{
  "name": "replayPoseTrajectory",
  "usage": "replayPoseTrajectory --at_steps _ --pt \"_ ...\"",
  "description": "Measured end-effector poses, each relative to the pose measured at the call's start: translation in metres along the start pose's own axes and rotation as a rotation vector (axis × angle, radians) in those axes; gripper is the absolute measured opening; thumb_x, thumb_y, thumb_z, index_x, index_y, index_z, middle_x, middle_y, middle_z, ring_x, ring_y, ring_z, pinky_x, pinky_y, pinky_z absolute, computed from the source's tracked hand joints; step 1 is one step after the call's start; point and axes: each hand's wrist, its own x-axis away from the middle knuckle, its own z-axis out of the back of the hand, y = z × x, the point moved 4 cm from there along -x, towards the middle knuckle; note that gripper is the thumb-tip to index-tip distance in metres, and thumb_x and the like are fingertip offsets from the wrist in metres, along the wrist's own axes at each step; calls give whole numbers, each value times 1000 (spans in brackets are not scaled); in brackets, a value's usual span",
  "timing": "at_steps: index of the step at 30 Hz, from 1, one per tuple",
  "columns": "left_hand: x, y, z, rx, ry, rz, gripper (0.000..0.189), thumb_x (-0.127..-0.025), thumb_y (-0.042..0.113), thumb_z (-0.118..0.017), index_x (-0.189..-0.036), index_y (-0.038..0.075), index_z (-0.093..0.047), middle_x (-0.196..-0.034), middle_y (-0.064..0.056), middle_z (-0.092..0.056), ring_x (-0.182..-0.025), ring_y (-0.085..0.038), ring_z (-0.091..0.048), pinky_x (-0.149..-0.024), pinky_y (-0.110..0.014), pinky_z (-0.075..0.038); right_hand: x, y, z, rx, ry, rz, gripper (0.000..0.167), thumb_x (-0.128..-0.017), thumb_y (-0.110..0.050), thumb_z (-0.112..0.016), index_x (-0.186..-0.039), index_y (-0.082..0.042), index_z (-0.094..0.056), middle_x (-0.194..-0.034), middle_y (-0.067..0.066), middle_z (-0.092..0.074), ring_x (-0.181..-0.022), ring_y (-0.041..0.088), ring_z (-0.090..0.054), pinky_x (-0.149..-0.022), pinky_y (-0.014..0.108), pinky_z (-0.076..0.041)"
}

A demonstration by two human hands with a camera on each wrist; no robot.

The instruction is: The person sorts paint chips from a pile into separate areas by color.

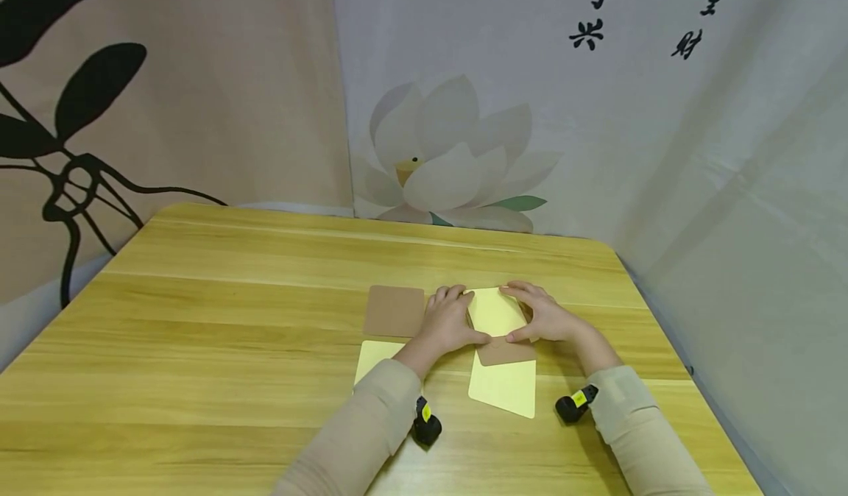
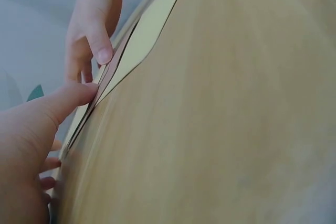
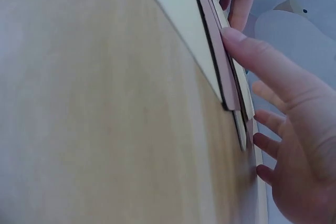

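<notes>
Where the yellow, wood-grained table (image 1: pixel 199 393) extends toward its right edge, a flat pale-yellow slant-sided card (image 1: pixel 505 385) lies nearest; a second pale-yellow card (image 1: pixel 374 356) is partly hidden by the beige left sleeve (image 1: pixel 367 422). Just beyond, a flat brown card (image 1: pixel 506 352) overlaps the first. Farther on, the left hand (image 1: pixel 452 325) and right hand (image 1: pixel 546 318) grip a topmost pale-yellow card (image 1: pixel 492 312) by its edges, thumbs along its near side. A brown rounded-corner card (image 1: pixel 394 310) lies left of them, nearer the far edge.

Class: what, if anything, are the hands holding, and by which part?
The left hand and right hand hold the upper yellow card between them, thumbs at its near edge. Whether the brown card beneath is gripped too cannot be told.
</notes>
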Motion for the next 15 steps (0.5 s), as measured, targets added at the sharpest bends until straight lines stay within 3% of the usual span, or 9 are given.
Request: replayPoseTrajectory --at_steps 15 --pt "1 4 4 -31 12 -24 89 -70 61 -75 -138 8 -53 -143 -9 -42 -128 -28 -35 -105 -41 -28 2 -3 1 34 13 7 92 -73 -43 -81 -147 -10 -38 -151 16 -22 -136 40 -17 -102 65 -19"
